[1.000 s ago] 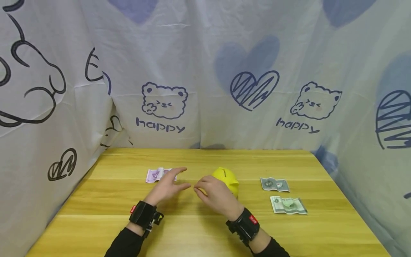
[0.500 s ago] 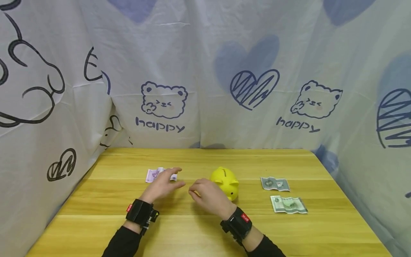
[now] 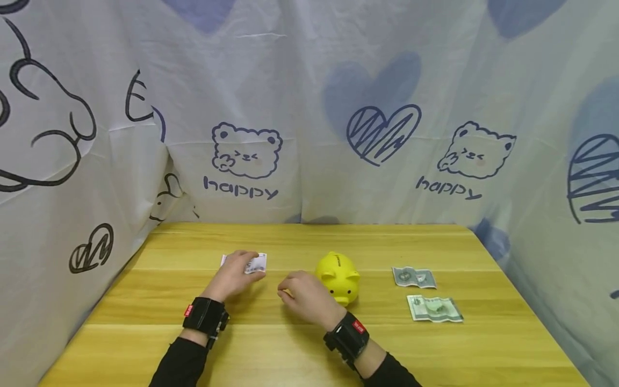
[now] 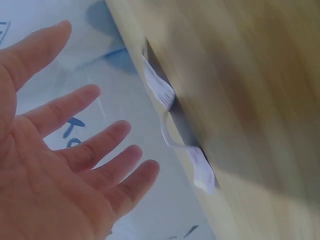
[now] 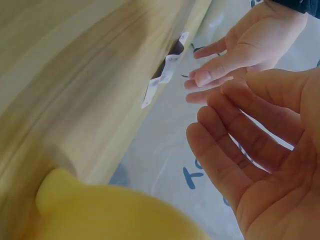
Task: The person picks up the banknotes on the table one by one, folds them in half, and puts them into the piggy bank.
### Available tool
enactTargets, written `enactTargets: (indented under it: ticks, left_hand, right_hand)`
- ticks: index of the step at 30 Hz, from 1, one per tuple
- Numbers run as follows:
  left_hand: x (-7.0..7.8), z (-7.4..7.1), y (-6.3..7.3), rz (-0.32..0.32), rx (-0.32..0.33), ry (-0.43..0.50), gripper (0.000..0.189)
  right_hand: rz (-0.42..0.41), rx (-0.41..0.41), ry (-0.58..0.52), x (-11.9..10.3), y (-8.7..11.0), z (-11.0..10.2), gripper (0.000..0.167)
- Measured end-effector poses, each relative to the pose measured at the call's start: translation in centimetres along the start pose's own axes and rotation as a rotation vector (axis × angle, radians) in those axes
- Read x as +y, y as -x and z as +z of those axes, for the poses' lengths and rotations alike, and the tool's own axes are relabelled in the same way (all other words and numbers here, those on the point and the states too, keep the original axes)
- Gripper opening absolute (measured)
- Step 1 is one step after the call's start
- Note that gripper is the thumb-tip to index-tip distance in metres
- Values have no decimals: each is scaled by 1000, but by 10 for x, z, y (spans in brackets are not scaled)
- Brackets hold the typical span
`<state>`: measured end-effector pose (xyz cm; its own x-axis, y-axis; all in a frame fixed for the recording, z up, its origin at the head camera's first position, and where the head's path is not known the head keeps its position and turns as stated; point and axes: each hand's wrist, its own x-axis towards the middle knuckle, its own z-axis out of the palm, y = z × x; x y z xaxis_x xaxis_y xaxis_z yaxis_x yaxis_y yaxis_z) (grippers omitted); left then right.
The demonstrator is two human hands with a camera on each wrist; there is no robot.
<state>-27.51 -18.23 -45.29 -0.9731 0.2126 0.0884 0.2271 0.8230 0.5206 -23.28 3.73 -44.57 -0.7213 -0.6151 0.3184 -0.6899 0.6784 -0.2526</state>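
Note:
My left hand [image 3: 231, 277] hovers over a crinkled purple banknote [image 3: 257, 263] and hides part of it in the head view. In the left wrist view the fingers are spread and hold nothing, with the wavy note [image 4: 160, 90] beyond them on the table. To its right is my right hand [image 3: 309, 301], fingers loosely bent with nothing between them. Close behind it stands a yellow piggy bank [image 3: 338, 277], with a slot on its back; its rounded body [image 5: 115, 215] fills the lower part of the right wrist view.
Two more banknotes lie on the right: a grey-green one [image 3: 414, 277] farther back and a green one [image 3: 435, 309] nearer. The wooden table [image 3: 290, 357] is enclosed at the back and sides by a white printed curtain [image 3: 309, 107].
Both hands have moved left, the left one farther over the purple banknote. The right hand has drawn off the piggy bank's front, and more of the piggy bank shows.

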Motion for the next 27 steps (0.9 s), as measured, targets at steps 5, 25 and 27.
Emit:
enactTargets:
  ticks: [5,25,27]
  left_hand:
    - [-6,-1,-1,-25,8,-92,56]
    - [-12,-3,4,-133,-177,-210,61]
    - [-13,-3,4,-130,-185,-201,60]
  right_hand:
    - [3,-16,10,-4,-4,3,15]
    - [75,-85,-51,-7,-10,9,20]
    - [80,-95,-43,-6,-9,10,21]
